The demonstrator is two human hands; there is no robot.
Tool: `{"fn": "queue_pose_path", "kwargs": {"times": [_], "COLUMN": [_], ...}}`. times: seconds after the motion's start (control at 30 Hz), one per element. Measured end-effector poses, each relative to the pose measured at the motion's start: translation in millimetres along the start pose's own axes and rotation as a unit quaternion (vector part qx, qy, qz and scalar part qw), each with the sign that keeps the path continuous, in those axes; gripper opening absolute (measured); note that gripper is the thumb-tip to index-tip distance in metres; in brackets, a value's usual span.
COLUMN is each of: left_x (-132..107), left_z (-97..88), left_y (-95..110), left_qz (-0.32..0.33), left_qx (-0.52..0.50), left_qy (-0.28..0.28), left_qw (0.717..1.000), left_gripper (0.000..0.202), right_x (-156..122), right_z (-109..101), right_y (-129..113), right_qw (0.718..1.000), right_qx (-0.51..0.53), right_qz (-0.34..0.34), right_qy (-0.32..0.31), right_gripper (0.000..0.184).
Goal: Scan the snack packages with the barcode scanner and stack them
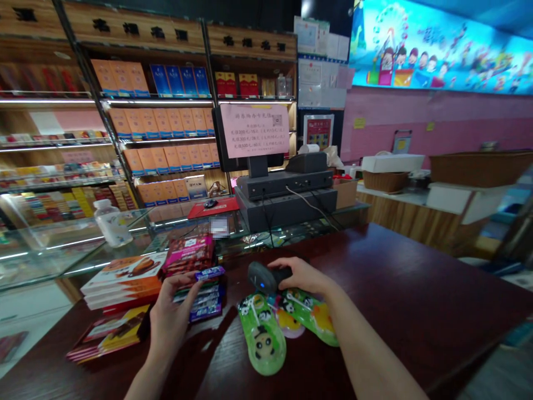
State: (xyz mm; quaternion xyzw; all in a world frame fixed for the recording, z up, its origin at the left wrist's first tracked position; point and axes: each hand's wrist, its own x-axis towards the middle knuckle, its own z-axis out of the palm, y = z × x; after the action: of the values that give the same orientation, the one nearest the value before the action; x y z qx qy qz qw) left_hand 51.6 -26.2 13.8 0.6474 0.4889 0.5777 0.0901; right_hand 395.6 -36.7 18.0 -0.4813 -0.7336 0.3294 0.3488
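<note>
My left hand (177,303) pinches a small purple-blue wrapped candy pack (209,273) just above a pile of similar packs (206,308). In my right hand (297,272) is a dark handheld barcode scanner (263,276), with a small blue light on its head. Below the scanner lie panda-shaped green packages (263,339) on the dark wooden table, and another green one (310,316) sits partly under my right wrist. A pink-and-yellow package (290,322) shows between them. Left of my left hand are stacked white-orange boxes (125,278) and yellow-red chocolate boxes (114,333).
Pink-and-brown snack bags (191,253) lie behind the candy packs. Beyond the dark table (395,283) stands a glass counter with a cash register (287,194), its screen covered by a pink notice (255,130). A plastic bottle (112,223) stands on the glass at left.
</note>
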Motion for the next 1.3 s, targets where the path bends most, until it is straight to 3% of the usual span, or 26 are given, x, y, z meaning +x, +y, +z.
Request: {"fn": "queue_pose_path", "kwargs": {"times": [0.23,0.57,0.67,0.87,1.07,1.3], "left_x": [0,-1,0,-3,-10,-13], "left_z": [-0.8,4.9,5.8,8.7,13.6,14.8], "left_y": [2,-2,0,10,25,26], "left_qz": [-0.003,-0.044,-0.051,-0.079,-0.077,-0.062], "left_qx": [0.011,-0.059,-0.093,-0.165,-0.218,-0.214], "left_qy": [0.004,-0.014,-0.021,-0.063,-0.108,-0.128], "left_qw": [1.000,0.997,0.994,0.981,0.967,0.967], "left_gripper": [0.045,0.040,0.039,0.035,0.028,0.025], "right_x": [8,2,2,8,9,10], "right_z": [5,7,9,40,74,76], "right_y": [25,-1,-14,-49,-71,-73], "right_qw": [0.996,0.972,0.975,0.962,0.958,0.985], "right_qx": [-0.088,-0.234,-0.220,-0.171,-0.207,-0.079], "right_qz": [0.007,0.022,-0.030,-0.131,-0.081,-0.051], "right_qy": [0.017,0.003,0.028,0.168,0.178,0.148], "right_gripper": [0.052,0.059,0.055,0.033,0.027,0.023]}}
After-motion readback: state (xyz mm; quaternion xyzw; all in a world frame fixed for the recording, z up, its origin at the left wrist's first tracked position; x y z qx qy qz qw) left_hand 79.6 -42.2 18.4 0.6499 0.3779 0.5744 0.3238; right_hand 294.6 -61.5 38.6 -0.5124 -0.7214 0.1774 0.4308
